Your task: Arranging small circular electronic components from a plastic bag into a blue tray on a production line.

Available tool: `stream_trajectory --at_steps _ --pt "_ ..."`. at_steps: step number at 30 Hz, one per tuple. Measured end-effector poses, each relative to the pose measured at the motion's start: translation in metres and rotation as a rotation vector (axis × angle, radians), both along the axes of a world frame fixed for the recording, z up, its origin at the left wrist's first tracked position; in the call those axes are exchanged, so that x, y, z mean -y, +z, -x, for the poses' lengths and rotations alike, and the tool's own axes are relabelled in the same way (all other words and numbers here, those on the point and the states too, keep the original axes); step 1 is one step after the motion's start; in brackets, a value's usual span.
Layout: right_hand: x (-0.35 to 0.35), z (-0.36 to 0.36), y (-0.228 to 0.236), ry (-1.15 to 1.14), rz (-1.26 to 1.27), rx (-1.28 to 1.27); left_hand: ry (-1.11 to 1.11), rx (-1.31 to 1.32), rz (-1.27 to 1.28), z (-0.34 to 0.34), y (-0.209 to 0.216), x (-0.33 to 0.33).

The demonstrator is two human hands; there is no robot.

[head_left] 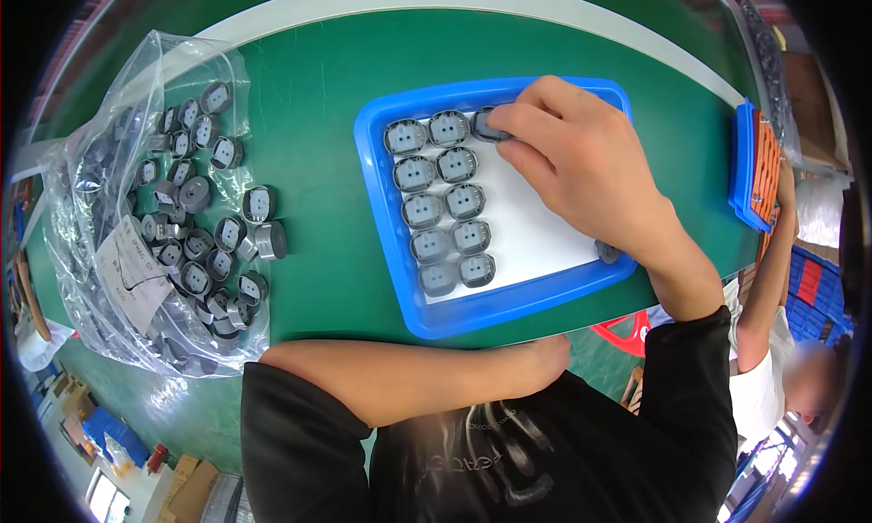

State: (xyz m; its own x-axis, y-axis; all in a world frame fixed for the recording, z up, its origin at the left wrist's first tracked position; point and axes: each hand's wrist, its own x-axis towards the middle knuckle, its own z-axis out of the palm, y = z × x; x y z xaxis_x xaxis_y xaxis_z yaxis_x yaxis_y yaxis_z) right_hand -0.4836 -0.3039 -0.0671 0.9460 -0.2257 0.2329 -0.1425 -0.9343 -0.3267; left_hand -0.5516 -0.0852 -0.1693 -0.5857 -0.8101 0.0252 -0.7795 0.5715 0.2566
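My right hand (586, 155) reaches over the far side of a blue tray (386, 259), its fingers closed on a round grey plastic part (489, 125). That part stands at the right end of the far row. Two columns of similar grey parts (421, 210), each with small holes in a pale face, fill the tray's left side on a white bottom sheet (536, 241). Another dark part (607, 251) shows beside my right wrist. My left hand (548, 358) rests at the table's near edge, close to my body; its fingers are hidden.
On the left, an open clear plastic bag (100, 278) spills many loose grey parts (195, 194) onto the green table (318, 278). A paper label (132, 273) lies on it. Blue trays with orange contents (754, 164) stand at the far right, near another person's arm (772, 259).
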Motion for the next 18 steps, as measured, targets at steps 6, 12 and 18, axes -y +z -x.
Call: stream_trajectory --at_steps 6,12,18 --pt "0.002 -0.002 0.0 0.029 0.031 0.026 0.019 0.004 0.059 -0.01 0.006 0.002" --pt "0.004 -0.001 0.0 0.048 0.035 0.019 -0.062 0.111 -0.012 -0.013 0.02 0.013" --pt "0.028 0.008 0.039 0.155 -0.096 -0.117 0.037 0.025 0.015 -0.021 0.022 0.011"
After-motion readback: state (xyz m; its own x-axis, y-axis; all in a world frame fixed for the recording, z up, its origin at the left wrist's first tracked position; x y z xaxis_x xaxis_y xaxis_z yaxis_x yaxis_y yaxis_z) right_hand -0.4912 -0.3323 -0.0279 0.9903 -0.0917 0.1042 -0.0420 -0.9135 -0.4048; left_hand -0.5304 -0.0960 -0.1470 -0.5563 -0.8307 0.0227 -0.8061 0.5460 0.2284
